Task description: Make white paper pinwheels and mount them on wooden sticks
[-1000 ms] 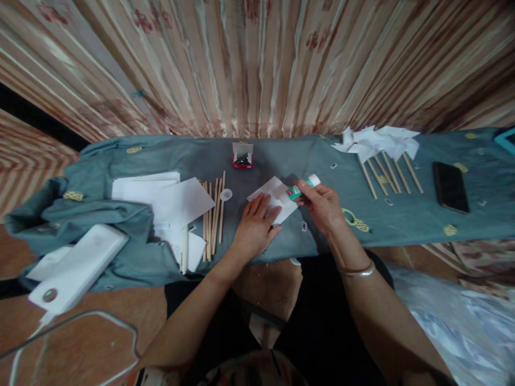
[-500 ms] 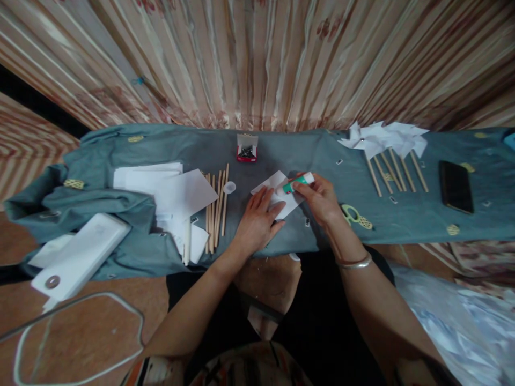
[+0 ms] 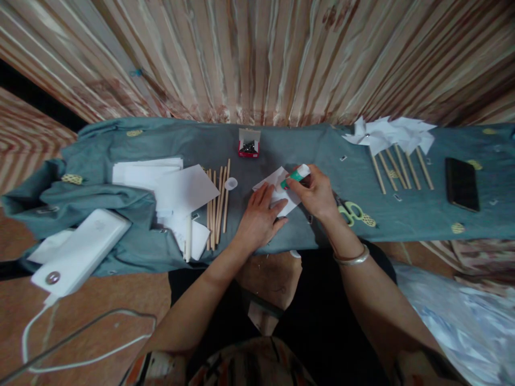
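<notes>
A white piece of paper (image 3: 290, 206) lies on the cloth in front of me. My left hand (image 3: 261, 217) rests flat across its left part with the fingers stretched out. In my right hand (image 3: 317, 193) is a green and white glue stick (image 3: 298, 174), tilted, its lower end at the paper's upper part. Whether the tip touches the paper is hard to see. Green-handled scissors (image 3: 352, 213) lie just right of my right wrist, their blades partly hidden. A round translucent cap (image 3: 230, 184) sits left of the paper, beside several wooden sticks (image 3: 217, 209).
White paper sheets (image 3: 147, 174) are piled at the left, near a white power bank (image 3: 82, 252) with a cable. A small red box (image 3: 249, 147) of dark pins stands at the back. Several paper pinwheels (image 3: 390, 134) and a dark phone (image 3: 462, 184) lie to the right.
My right hand has shifted a little with the glue stick, which is now tilted more steeply. More of the scissors shows. My left hand stays on the paper; the whole view has moved slightly.
</notes>
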{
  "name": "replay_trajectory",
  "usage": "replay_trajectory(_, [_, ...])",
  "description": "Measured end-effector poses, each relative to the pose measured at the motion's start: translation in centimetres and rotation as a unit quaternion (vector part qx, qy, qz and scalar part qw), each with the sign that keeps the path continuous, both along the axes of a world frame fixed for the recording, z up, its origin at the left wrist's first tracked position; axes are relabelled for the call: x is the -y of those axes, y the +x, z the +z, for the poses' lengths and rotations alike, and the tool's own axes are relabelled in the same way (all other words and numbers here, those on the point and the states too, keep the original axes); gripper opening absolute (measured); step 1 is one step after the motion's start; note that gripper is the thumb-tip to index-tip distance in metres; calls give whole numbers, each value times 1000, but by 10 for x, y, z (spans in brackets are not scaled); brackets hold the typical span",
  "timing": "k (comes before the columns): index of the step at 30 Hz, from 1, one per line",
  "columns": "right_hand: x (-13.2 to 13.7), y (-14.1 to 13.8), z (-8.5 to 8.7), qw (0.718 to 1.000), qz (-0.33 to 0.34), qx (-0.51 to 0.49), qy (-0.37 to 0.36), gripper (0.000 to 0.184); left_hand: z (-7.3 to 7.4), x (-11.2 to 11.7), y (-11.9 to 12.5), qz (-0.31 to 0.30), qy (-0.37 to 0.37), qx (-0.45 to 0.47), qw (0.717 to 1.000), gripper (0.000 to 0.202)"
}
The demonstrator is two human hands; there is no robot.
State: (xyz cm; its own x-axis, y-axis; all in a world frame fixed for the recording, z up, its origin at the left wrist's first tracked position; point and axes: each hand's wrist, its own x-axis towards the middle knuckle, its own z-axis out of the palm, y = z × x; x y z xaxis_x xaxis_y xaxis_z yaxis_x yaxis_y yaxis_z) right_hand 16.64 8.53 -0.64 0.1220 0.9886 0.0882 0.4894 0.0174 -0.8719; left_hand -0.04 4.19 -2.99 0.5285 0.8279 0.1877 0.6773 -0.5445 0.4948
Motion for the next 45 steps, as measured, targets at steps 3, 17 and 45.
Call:
replay_trajectory(3, [2, -4, 4, 999, -3, 45, 2, 26, 1, 0, 0, 0, 1, -2, 1000, 42])
replay_trajectory(17, [2, -8, 6, 996, 20, 87, 19, 22, 1, 0, 0, 1, 3, -9, 1000, 43])
replay_trajectory(45, [3, -8, -1, 996, 81, 33, -10, 20, 4, 0, 1, 3, 7, -42, 999, 44])
